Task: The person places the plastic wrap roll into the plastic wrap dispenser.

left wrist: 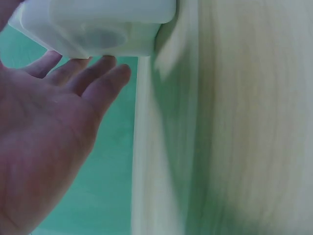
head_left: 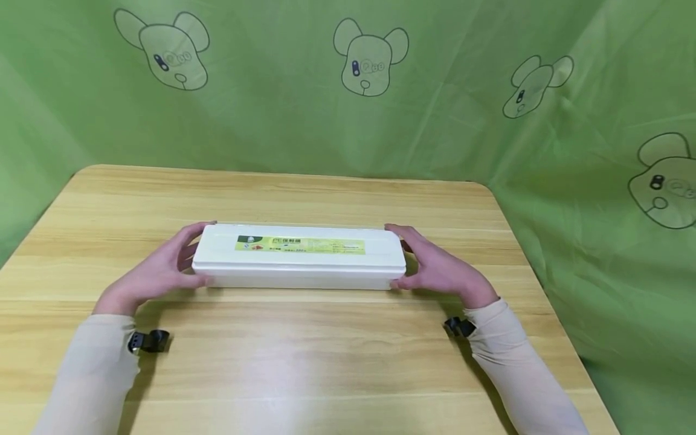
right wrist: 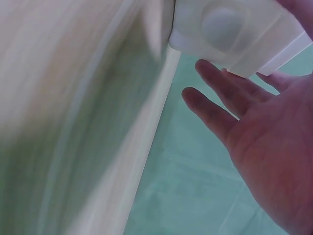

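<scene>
A long white cling film box with a green and yellow label on its lid lies crosswise on the wooden table. At its left end, my left hand grips it, thumb on the front side and fingers reaching round the back corner. The right hand holds the opposite end in the same way. In the left wrist view, fingertips touch the box's end. A round recess marks the other end of the box in the right wrist view, where some fingers stand off from it.
The wooden table has rounded far corners. Green cloth printed with animal heads hangs behind it and along its sides. Black wrist straps sit at the cuffs of both pale sleeves.
</scene>
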